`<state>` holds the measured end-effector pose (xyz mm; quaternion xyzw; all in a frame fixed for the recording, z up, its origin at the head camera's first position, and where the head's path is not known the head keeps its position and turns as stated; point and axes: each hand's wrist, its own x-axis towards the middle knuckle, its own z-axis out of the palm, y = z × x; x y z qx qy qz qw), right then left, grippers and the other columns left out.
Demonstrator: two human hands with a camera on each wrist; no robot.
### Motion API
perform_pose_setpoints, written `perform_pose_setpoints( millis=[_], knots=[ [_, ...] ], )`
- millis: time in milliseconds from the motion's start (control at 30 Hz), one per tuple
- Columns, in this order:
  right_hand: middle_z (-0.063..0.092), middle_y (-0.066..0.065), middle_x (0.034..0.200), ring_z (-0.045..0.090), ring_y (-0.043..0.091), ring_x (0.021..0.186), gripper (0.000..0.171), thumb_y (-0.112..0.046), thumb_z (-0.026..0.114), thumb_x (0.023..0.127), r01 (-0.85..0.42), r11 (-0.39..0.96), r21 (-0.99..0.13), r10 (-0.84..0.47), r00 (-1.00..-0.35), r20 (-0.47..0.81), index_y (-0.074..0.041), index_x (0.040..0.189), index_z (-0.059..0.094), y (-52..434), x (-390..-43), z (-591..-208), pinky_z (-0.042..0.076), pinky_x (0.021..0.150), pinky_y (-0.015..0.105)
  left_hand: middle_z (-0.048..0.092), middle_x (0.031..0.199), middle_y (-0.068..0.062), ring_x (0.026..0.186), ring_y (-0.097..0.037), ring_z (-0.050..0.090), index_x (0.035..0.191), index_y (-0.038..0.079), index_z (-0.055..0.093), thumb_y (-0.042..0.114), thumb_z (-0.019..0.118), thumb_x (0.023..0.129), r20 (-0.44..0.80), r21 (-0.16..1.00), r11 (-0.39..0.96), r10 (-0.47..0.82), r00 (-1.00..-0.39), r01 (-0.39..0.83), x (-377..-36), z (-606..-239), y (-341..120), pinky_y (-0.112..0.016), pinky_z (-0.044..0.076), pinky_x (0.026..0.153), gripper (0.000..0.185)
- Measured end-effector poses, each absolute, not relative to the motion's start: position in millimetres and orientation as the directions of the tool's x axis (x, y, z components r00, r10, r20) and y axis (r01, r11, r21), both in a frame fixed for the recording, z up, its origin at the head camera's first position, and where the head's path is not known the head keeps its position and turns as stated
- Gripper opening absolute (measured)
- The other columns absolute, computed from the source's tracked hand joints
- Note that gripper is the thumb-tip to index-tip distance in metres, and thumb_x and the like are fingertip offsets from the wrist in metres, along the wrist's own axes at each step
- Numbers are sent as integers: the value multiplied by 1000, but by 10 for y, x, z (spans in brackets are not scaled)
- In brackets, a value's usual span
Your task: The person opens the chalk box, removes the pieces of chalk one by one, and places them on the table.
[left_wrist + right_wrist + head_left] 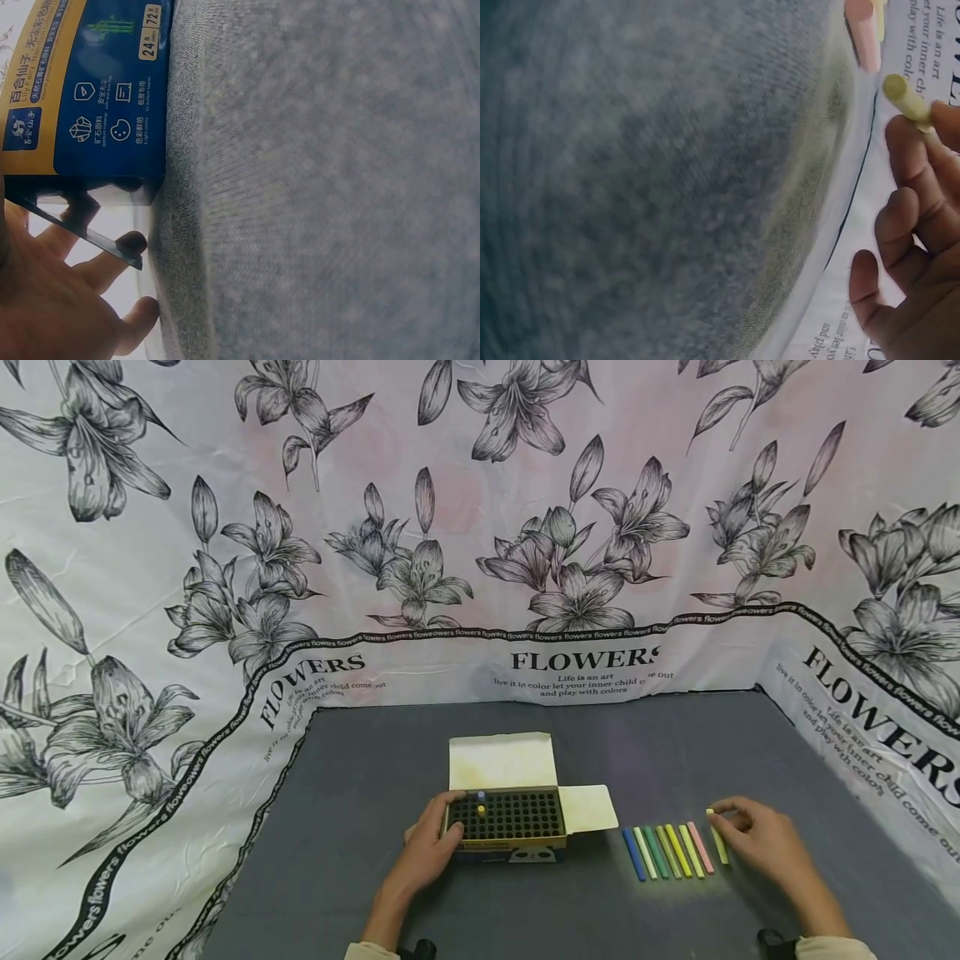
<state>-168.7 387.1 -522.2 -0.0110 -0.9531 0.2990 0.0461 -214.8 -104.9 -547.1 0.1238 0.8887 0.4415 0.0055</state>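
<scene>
My left hand (429, 845) grips the left end of an open chalk box (517, 843), thumb near its front corner and a finger at the back rim. Inside the box is a black grid of holes (525, 814), with a blue chalk (481, 796) and a yellow chalk (481, 811) standing at the left. Between thumb and fingertips, my right hand (765, 839) pinches a yellow chalk stick (720, 845), at the right end of a row of sticks. The right wrist view shows that yellow stick (906, 97) slanting out from the fingertips.
Several chalk sticks lie side by side right of the box, from a blue stick (633, 854) to a pink stick (701, 847). The box's lid (502, 762) stands up behind, and a side flap (588, 808) sticks out right. Flower-printed cloth (420, 668) borders the grey table (360, 760).
</scene>
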Motion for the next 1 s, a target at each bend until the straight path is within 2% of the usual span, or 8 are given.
perform_pose_setpoints(
  millis=[167, 300, 533, 700, 933, 1000],
  knots=[
    [75, 5, 87, 63, 14, 67, 37, -34, 63, 101, 31, 835, -550, 16, -999, -31, -2, 116, 69, 3905, -1758, -5242, 47, 56, 36, 50, 148, -5, 102, -20, 51, 147, 33, 46, 25, 50, 103, 90, 789, 578, 225, -970, 207, -2143, -5464, -1049, -54, 26, 89, 45],
    [75, 6, 89, 64, 14, 69, 32, -32, 65, 99, 31, 857, -514, 8, -999, -47, -3, 112, 71, 3903, -1796, -5259, 49, 57, 36, 50, 147, -5, 100, -20, 50, 147, 33, 46, 25, 50, 103, 80, 795, 574, 223, -972, 197, -2136, -5454, -1048, -55, 26, 89, 45],
    [75, 9, 90, 66, 17, 70, 32, -31, 67, 97, 36, 902, -431, 4, -997, -76, -1, 107, 73, 3837, -1848, -5224, 49, 56, 38, 49, 149, -5, 109, -21, 51, 147, 32, 46, 25, 49, 103, 85, 796, 570, 225, -971, 201, -2130, -5443, -1049, -56, 27, 91, 45],
    [75, 10, 88, 66, 18, 69, 30, -29, 68, 95, 44, 920, -388, 11, -996, -87, -1, 104, 73, 3796, -1858, -5203, 49, 55, 38, 50, 147, -6, 100, -20, 51, 146, 32, 47, 25, 50, 103, 82, 792, 577, 224, -971, 200, -2136, -5443, -1045, -54, 27, 90, 45],
    [76, 19, 96, 69, 23, 72, 34, -29, 63, 98, 41, 908, -417, 20, -998, -55, 1, 113, 70, 3807, -1824, -5150, 52, 57, 43, 49, 148, -6, 99, -19, 49, 147, 32, 46, 25, 49, 103, 78, 794, 575, 227, -971, 198, -2134, -5439, -1048, -52, 25, 87, 44],
    [76, 17, 90, 67, 21, 66, 35, -28, 62, 99, 33, 904, -427, 31, -999, -12, 2, 118, 68, 3775, -1810, -5127, 50, 55, 42, 48, 149, -6, 98, -20, 49, 147, 32, 46, 25, 49, 103, 80, 796, 571, 228, -970, 200, -2132, -5436, -1050, -51, 26, 87, 44]
  ],
)
